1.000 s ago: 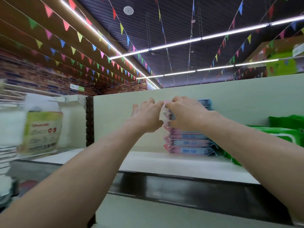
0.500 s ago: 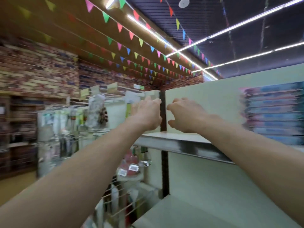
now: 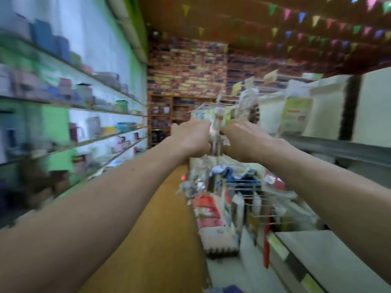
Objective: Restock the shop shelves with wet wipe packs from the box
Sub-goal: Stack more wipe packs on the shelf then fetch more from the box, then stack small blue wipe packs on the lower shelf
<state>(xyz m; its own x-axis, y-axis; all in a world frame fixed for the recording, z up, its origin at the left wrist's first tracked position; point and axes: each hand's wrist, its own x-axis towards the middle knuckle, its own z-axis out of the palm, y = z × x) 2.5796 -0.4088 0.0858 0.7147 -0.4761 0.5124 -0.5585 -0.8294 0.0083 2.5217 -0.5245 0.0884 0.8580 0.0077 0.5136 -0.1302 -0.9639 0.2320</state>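
Observation:
The view is blurred by motion. My left hand [image 3: 190, 138] and my right hand [image 3: 243, 140] are raised side by side at chest height, backs up, with fingers loosely curled. I see nothing held in either one. No wet wipe pack and no box is in view. The pale shelf [image 3: 338, 144] that carries the packs shows only as a grey front edge at the right, behind my right forearm. A lower shelf board [image 3: 321, 252] lies below it.
A wire rack [image 3: 237, 187] hung with small packaged goods stands straight ahead behind my hands. Wall shelves [image 3: 88, 106] with cups and containers run along the left. An orange-brown floor aisle [image 3: 160, 229] leads to a brick wall [image 3: 186, 68].
The view has swung left, away from the stack of wipe packs, which is now out of sight. Both hands came off the stack and stay raised together, holding nothing.

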